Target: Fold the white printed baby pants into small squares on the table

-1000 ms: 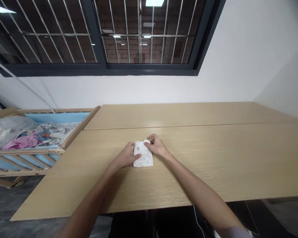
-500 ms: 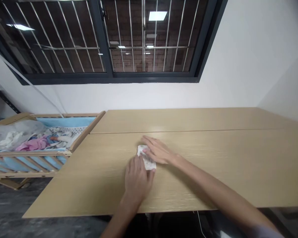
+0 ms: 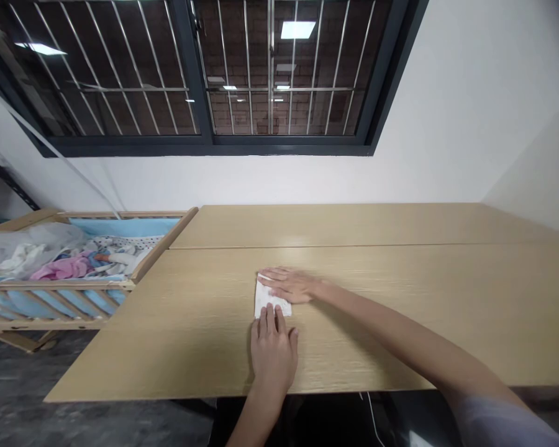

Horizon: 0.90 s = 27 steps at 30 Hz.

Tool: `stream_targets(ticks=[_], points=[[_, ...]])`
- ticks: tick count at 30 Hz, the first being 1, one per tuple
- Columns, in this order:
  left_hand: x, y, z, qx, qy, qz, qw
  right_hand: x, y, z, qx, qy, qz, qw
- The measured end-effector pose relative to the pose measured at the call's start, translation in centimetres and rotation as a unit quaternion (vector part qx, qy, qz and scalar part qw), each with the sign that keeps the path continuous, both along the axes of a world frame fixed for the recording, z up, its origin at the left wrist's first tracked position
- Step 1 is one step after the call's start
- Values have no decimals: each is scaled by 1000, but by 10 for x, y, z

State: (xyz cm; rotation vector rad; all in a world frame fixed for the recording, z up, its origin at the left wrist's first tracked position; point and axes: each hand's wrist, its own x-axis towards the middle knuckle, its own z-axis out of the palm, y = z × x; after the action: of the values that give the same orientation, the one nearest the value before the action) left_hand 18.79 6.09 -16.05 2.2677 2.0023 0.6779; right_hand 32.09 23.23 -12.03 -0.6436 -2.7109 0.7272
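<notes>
A small white piece of cloth or paper point(image 3: 266, 298) lies spread on the wooden table; its material is hard to tell. The fingertips of my left hand point(image 3: 274, 349) rest on its near edge, fingers stretched out and lying flat. My right hand point(image 3: 292, 285) lies across the far right part of the piece with its fingers extended to the left, slightly blurred. Both palms face down. Part of the white piece is hidden under my fingers.
The pale wooden table point(image 3: 400, 298) reaches to the wall, with a seam across it. To the left stands a wooden cot point(image 3: 161, 251) with blue lining, holding clothes and a pink cloth point(image 3: 63, 268). A barred window point(image 3: 284, 74) is above. A white cable point(image 3: 375, 419) hangs below the front edge.
The white piece now lies flatter and more squared out. My left hand has shifted right and nearer to me, its fingers straightened; my right hand has flattened onto the piece.
</notes>
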Motion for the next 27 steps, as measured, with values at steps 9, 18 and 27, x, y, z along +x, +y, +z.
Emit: stream_targets(ticks=[9, 18, 27], points=[[-10, 7, 21, -4, 23, -29, 999, 3, 15, -13, 8, 3, -49, 999], [-58, 43, 74, -130, 100, 133, 978, 12, 4, -9, 4, 112, -222, 969], [-66, 40, 86, -176, 69, 2, 982, -23, -33, -8, -54, 191, -269, 943]])
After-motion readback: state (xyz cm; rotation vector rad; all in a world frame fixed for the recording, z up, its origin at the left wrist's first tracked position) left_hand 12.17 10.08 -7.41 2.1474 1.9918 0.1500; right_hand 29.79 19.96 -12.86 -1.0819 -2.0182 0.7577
